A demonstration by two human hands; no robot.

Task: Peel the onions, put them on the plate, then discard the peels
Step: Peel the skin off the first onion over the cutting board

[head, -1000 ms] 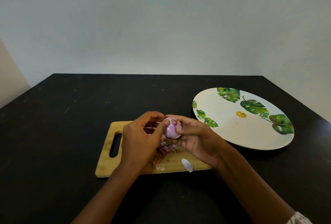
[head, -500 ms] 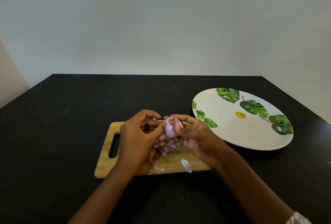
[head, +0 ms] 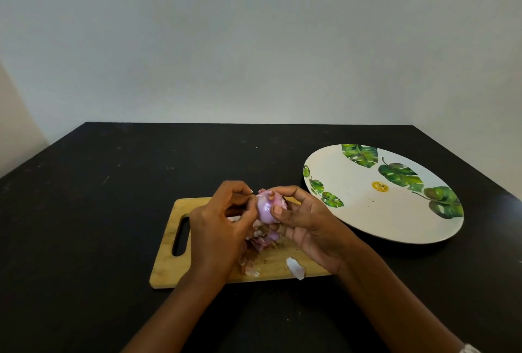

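Black table (head: 84,211); both hands curled, right hand (head: 308,222), left hand (head: 214,228), gripping onion (head: 265,210).

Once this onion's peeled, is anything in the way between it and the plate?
Nothing visible. The left hand and right hand hold the onion above the cutting board. The plate lies to the right on the table, and only bare tabletop shows between board and plate.
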